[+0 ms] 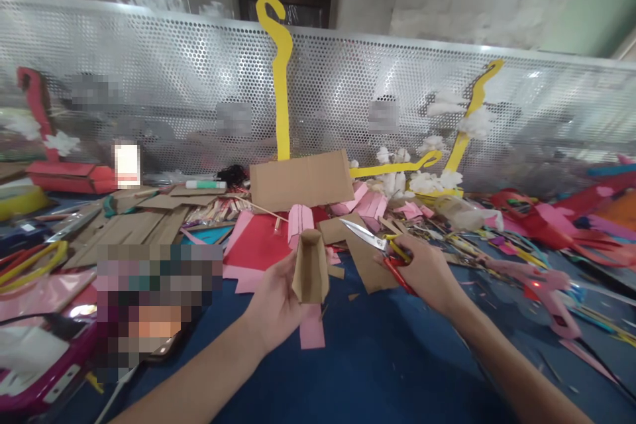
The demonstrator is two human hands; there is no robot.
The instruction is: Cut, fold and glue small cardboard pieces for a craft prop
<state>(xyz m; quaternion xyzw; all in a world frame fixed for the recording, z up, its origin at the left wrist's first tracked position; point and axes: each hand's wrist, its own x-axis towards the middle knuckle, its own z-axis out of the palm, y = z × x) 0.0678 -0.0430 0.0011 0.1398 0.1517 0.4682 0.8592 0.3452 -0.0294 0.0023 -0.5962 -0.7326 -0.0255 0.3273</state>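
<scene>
My left hand [273,301] grips a small folded cardboard piece [311,271], shaped like an open trough, in the middle of the view. Pink paper [312,328] shows just below it, and whether the two are joined I cannot tell. My right hand [422,271] is closed round the red and yellow handles of a pair of scissors [365,235]. Their silver blades point up and to the left, toward the cardboard piece but apart from it. Behind them lie a flat cardboard scrap [372,265] and red paper [256,245].
A cardboard box [301,182] with a yellow hook-shaped strip [281,93] stands before a perforated metal panel [199,79]. A pink glue gun [541,295] lies on the right, its light red. At lower left is a purple power strip [44,371]. Paper scraps cover the back.
</scene>
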